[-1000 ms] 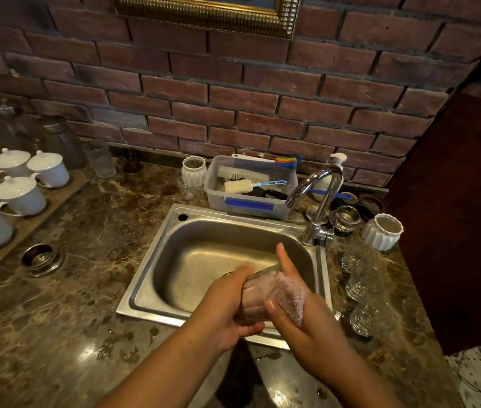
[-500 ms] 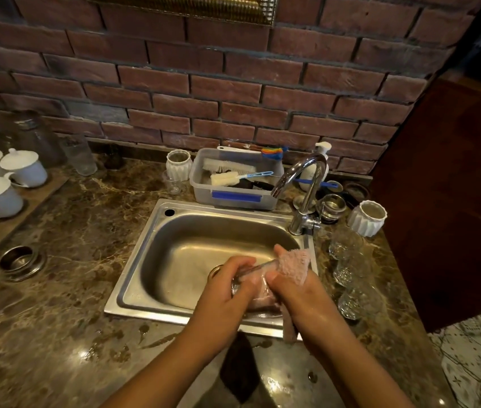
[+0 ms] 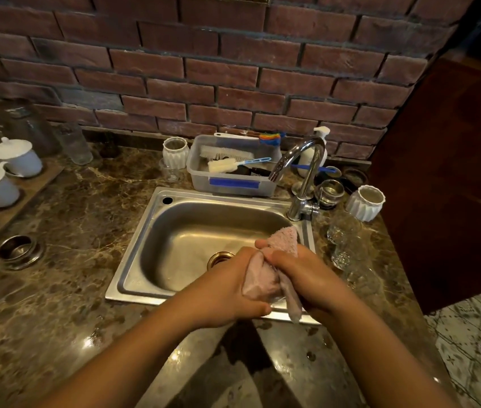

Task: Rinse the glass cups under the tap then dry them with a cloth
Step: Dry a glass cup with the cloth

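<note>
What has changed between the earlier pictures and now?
The right hand has worked the pink cloth further round the glass cup; one corner now sticks up, one end hangs down. The left hand still grips the cup over the front edge of the sink.

Lighting: dim, warm, indoor. Brightest patch is the floor tiles [image 3: 480, 334] at lower rt; the wood panel [image 3: 454, 172] beside them is nearly black. Brick wall [image 3: 218, 75] darkens toward top. Surface [image 3: 86, 219] is polished, w/ small hard glints at lower left and bottom centre. Tap [image 3: 306, 160] carries sharp chrome highlights. Sink [image 3: 133, 260] shows a soft, even sheen, no blow-out. Dark shadow lies on the surface just below left hand [image 3: 227, 287] and right hand [image 3: 306, 278].

Focus: centre acceptable; cloth [image 3: 262, 278] slightly soft. Glass cups [image 3: 348, 245] at rt smeared, outlines hard to separate. Jars [image 3: 27, 125] at far left blurred. Forearms soft at bottom edge. Wide-angle distortion: brick courses bow at frame edges.
</note>
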`<state>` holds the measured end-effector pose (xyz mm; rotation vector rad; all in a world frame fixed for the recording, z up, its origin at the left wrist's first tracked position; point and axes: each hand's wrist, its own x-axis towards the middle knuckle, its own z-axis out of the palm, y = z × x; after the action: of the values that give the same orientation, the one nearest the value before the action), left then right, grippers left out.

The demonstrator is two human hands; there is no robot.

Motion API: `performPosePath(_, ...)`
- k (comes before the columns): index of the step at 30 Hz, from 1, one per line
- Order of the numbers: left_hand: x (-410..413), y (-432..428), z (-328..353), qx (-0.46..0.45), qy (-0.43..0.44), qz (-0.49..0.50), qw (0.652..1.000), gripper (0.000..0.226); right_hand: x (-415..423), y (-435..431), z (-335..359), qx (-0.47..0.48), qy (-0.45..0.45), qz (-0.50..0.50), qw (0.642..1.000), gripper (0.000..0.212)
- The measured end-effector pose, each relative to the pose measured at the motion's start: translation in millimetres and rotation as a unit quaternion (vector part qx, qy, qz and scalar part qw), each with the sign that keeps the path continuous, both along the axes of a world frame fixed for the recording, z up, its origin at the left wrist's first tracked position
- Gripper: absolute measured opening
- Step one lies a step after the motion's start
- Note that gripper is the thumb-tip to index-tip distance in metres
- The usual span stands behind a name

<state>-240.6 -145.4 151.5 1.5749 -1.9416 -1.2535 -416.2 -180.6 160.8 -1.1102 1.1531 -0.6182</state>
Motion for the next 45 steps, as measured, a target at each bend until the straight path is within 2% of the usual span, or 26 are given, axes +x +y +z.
performPosePath(1, -2, 2, -5, -0.042, -0.010, 0.011, 0.999, 0.083, 2, -1, -2, 0.026, -0.024, -0.053, 0.998, 0.029)
performPosePath(3, -3, 7, -16, -0.061, 0.050, 0.054, 0.995, 0.084, 1, -4, -2, 0.048, -0.083, -0.140, 0.986, 0.027)
performPosePath(7, -4, 14, -32, 0.001, 0.197, 0.160, 0.967, 0.082, -10, -4, 6, 0.008, -0.175, -0.223, 0.959, 0.028)
performPosePath(11, -10, 15, -45, 0.060, 0.317, 0.229, 0.918, 0.088, -17, 0, 4, 0.018, -0.281, -0.305, 0.910, 0.034)
performPosePath(14, -12, 15, -44, 0.094, 0.410, 0.266, 0.868, 0.086, -23, 4, -2, 0.007, -0.293, -0.353, 0.888, 0.038)
performPosePath(15, -12, 15, -41, 0.103, 0.431, 0.268, 0.855, 0.081, -24, 5, -4, -0.011, -0.281, -0.352, 0.893, 0.039)
performPosePath(17, -10, 14, -37, 0.113, 0.452, 0.266, 0.844, 0.064, -24, 10, -10, -0.047, -0.228, -0.304, 0.924, 0.045)
performPosePath(18, -9, 13, -36, 0.113, 0.453, 0.265, 0.844, 0.058, -23, 12, -14, -0.056, -0.193, -0.261, 0.944, 0.047)
performPosePath(20, -8, 13, -34, 0.098, 0.436, 0.263, 0.855, 0.064, -14, 18, -23, -0.057, -0.134, -0.168, 0.975, 0.054)
performPosePath(23, 1, 15, -34, 0.052, 0.382, 0.254, 0.887, 0.076, 13, 27, -30, -0.052, -0.091, -0.069, 0.992, 0.052)
performPosePath(25, 13, 20, -36, 0.034, 0.374, 0.266, 0.888, 0.076, 31, 28, -33, -0.044, -0.107, -0.049, 0.992, 0.039)
performPosePath(27, 28, 26, -41, 0.032, 0.376, 0.293, 0.878, 0.064, 50, 26, -36, -0.041, -0.116, -0.037, 0.992, 0.033)
performPosePath(29, 50, 34, -45, 0.029, 0.365, 0.324, 0.872, 0.054, 73, 24, -43, -0.031, -0.122, -0.011, 0.992, 0.036)
performPosePath(35, 155, 70, -72, 0.058, 0.308, 0.397, 0.863, 0.073, 156, 30, -79, 0.039, -0.120, 0.086, 0.988, 0.040)
performPosePath(37, 193, 82, -84, 0.077, 0.287, 0.406, 0.865, 0.066, 188, 31, -91, 0.058, -0.105, 0.119, 0.986, 0.039)
performPosePath(39, 228, 90, -95, 0.086, 0.261, 0.411, 0.869, 0.061, 223, 31, -106, 0.058, -0.073, 0.151, 0.984, 0.047)
performPosePath(41, 259, 95, -109, 0.087, 0.232, 0.415, 0.876, 0.061, 256, 30, -118, 0.082, -0.052, 0.156, 0.983, 0.062)
performPosePath(45, 304, 99, -129, 0.075, 0.201, 0.430, 0.877, 0.070, 313, 29, -145, 0.116, -0.039, 0.165, 0.979, 0.062)
